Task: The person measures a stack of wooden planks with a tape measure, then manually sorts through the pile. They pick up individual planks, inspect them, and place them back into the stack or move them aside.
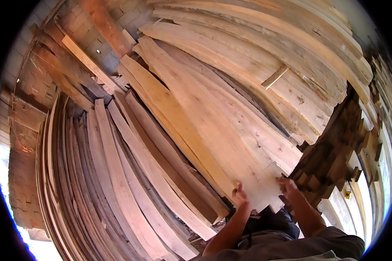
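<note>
A long, wide pale wooden plank (231, 139) slopes from the far wall toward me, its near end just in front of my body. At the left edge of that end is my left hand (241, 195), one digit pointing up and its other fingers partly hidden against the wood. My right hand (288, 187) grips the opposite edge, fingers bent over the side. A narrower yellowish plank (170, 117) lies close along the left side of the held one. Another pale plank (265, 139) runs beneath it on the right.
Several rough boards (130, 182) lean in rows on the left. A stack of thick slabs (257, 82) fills the upper right, with a small wood strip (275, 77) across it. Short board ends (331, 169) jut out at right. Behind stands a block wall (130, 17) with an orange-brown beam (103, 26).
</note>
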The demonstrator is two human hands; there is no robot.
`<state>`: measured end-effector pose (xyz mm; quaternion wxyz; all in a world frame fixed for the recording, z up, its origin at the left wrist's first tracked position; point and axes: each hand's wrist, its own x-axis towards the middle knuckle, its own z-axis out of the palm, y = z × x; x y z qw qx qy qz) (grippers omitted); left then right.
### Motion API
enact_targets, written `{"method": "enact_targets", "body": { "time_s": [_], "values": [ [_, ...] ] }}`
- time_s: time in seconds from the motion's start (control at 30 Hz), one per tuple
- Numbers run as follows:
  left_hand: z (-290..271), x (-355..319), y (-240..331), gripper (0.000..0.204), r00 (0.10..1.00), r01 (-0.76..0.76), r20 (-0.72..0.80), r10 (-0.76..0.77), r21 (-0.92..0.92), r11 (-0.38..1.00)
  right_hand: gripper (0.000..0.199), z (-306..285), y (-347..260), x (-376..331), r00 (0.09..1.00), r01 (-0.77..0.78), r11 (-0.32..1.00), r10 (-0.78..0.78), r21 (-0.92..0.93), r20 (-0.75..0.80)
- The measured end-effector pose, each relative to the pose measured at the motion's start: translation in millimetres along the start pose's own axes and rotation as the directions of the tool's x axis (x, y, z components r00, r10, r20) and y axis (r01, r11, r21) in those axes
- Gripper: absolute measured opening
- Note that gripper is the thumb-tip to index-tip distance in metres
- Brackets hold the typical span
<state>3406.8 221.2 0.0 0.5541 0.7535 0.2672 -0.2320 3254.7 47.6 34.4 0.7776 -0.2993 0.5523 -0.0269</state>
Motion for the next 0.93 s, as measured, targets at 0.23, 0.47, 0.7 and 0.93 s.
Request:
{"method": "enact_targets", "body": {
  "time_s": [0.23, 0.47, 0.7, 0.93],
  "values": [
    [97.5, -55.4, 23.3, 0.059, 1.0, -0.004, 0.026, 0.016, -0.432, 0.902, 0.023, -67.0, -71.5, 28.7, 0.983, 0.127, 0.982, -0.143, -0.137, -0.114],
    [58.7, -29.9, -0.8, 0.047, 1.0, -0.012, 0.024, 0.013, -0.031, 0.999, 0.029, -53.4, -39.8, 18.4, 0.997, 0.014, 0.98, -0.03, -0.2, -0.077],
    [-114.5, 31.4, 11.1, 0.039, 0.975, -0.048, 0.194, 0.11, -0.299, 0.953, 0.021, 30.7, 138.8, 14.5, 0.654, 0.721, 0.693, -0.665, -0.031, 0.36],
    [-139.6, 73.8, -56.1, 0.036, 0.871, -0.478, 0.192, 0.453, 0.112, 0.871, 0.029, 60.8, 162.2, 4.1, 0.984, -0.048, 0.99, 0.025, 0.13, 0.176]
  ]
}}
